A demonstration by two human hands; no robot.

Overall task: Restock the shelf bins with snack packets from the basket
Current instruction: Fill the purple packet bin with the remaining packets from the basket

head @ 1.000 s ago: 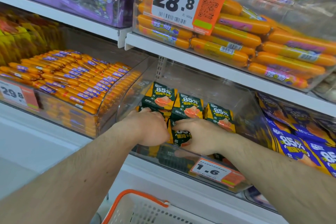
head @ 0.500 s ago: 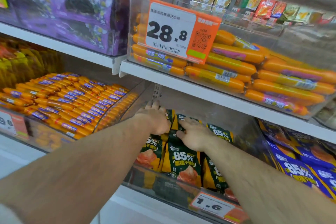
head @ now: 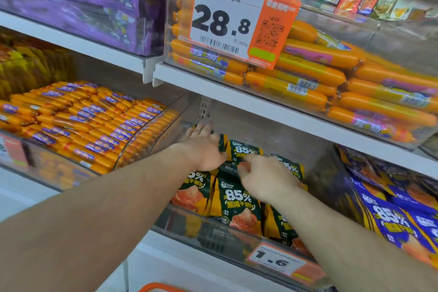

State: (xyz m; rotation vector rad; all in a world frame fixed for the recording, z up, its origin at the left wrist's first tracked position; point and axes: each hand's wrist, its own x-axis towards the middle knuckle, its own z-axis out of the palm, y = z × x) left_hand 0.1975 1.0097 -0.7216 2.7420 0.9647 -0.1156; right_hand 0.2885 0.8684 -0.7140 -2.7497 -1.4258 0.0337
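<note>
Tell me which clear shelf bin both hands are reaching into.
The clear plastic bin with the 1.6 tag, holding dark green and yellow 85% packets. Left hand and right hand are inside it; neighbouring bins hold orange sausages and blue packets.

At six o'clock the basket [head: 161, 288] is cut off; the right hand [head: 265, 178] hides packets [head: 290, 167] beneath it.

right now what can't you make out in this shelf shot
- Head view: basket cut off by the bottom edge; contents unseen.
- Right hand fingers curl under; any grip on the green packets is hidden.
- Small print on the 1.6 price tag is blurred.
- Back of the bin is hidden by the left hand.
</note>
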